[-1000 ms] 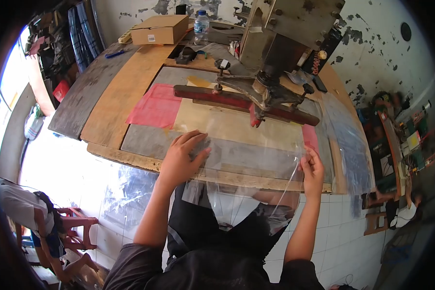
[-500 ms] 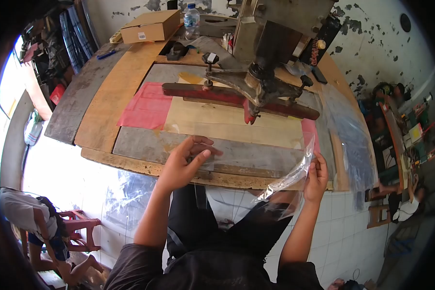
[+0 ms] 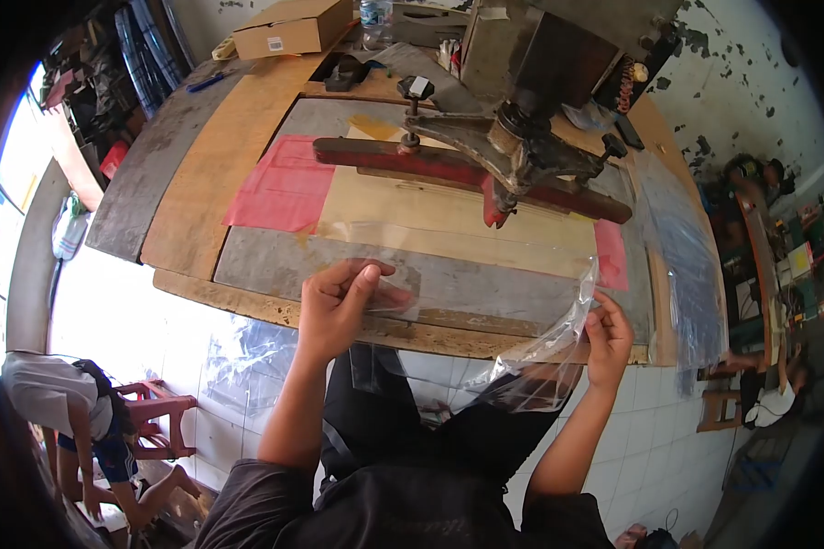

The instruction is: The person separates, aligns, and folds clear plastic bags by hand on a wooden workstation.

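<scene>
A clear plastic sheet (image 3: 563,340) hangs between my two hands at the front edge of the worktable, its right side folded and shiny. My left hand (image 3: 337,306) is closed on the sheet's left part, with thumb and curled fingers together. At the right edge, my right hand (image 3: 607,340) pinches the sheet between thumb and fingers. Just beyond lies a flat grey bed (image 3: 275,261) with a cream sheet (image 3: 421,206) and pink patches (image 3: 279,183) on it. Over the bed stands a press head with a long red-edged bar (image 3: 412,163).
More clear plastic (image 3: 691,284) drapes over the table's right edge. A cardboard box (image 3: 288,29), a water bottle (image 3: 375,23) and a blue pen (image 3: 208,82) are at the back. Another person (image 3: 64,403) is at lower left beside a red stool (image 3: 160,416).
My left thumb and fingers have come closer together on the sheet. My right hand has shifted slightly right and down, and the view has tilted a little downward.
</scene>
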The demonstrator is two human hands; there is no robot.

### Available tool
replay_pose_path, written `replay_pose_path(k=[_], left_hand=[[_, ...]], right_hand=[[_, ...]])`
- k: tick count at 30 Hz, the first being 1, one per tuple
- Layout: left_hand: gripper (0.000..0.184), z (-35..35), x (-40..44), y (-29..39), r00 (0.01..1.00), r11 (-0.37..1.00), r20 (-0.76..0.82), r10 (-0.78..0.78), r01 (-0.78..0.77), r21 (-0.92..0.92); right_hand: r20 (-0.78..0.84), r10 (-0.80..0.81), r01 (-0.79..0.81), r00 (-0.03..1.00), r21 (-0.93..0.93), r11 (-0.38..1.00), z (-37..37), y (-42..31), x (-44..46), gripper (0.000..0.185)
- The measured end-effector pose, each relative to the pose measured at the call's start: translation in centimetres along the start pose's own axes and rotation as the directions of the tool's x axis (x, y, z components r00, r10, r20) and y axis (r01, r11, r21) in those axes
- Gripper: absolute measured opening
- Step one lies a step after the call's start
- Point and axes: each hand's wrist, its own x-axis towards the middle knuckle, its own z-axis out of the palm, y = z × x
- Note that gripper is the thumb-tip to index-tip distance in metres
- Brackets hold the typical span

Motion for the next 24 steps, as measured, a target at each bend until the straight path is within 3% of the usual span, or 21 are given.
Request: replay_pose_path(k=[4,6,12,22,24], left_hand=[[0.029,0.23,0.19,0.88,0.999,0.999,-0.006,-0.041,0.041,-0.02],[0.028,0.21,0.37,0.97,0.999,0.986,-0.042,0.003,0.004,0.167],[0.026,0.63,0.66,0.36,0.998,1.0,-0.06,0.006,-0.004,0.027],[0.029,0.3,0.7,0.04,0.998,0.996,-0.045,0.031,-0.027,0.089],[0.032,0.23,0.57,0.13,1.0,1.0,0.009,0.013,-0.013,0.008]], right_hand=[[0.027,-0.007,0.006,1.0,0.017,1.0,0.03,-0.12,-0.04,0.038],[0.027,-0.008,0.007,1.0,0.016,1.0,0.04,-0.14,-0.05,0.038],[0.031,0.002,-0.002,1.0,0.006,1.0,-0.13,-0.13,-0.22,0.037],[0.003,0.013,-0.013,1.0,0.014,1.0,-0.27,0.24,-0.24,0.036],[-0.012,-0.002,0.002,1.0,0.009,1.0,-0.21,0.39,-0.21,0.036]])
